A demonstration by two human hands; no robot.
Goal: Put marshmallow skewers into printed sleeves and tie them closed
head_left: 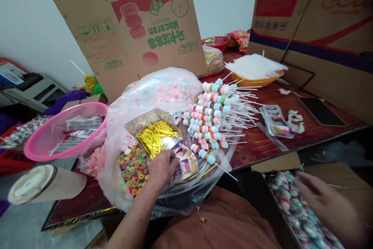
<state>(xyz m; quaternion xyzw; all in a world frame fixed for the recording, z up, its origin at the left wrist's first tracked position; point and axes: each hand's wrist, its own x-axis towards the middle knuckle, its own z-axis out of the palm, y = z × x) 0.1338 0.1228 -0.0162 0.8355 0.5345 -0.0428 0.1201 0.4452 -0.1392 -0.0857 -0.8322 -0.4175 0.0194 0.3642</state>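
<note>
Head view: fingertips (172,156) of the left hand (161,168) are bent down onto a stack of printed packets (186,162). Contact is seen, but whether a packet is pinched cannot be told, since the undersides of the fingers are hidden by the hand itself. The packets lie inside the mouth of a clear plastic bag (175,86), just beside a heap of gold twist ties (155,134). Ring-shaped sweets (132,167) are noted left of the wrist. The bag's contents further back are veiled by the plastic; only pink and blue lumps are made out.

The right hand (323,198) is recorded low at the right of the frame, strongly blurred. Its fingers seem stretched out and loose, yet the grip cannot be told. It is held over wrapped skewers (294,210) in a cardboard box (276,162), which is partly cut off by the lower edge.

Marshmallow skewers (212,117) are piled on the wooden table (262,144). A pink basket (43,140) and a lidded cup (32,183), lying on its side, are logged at the left.
</note>
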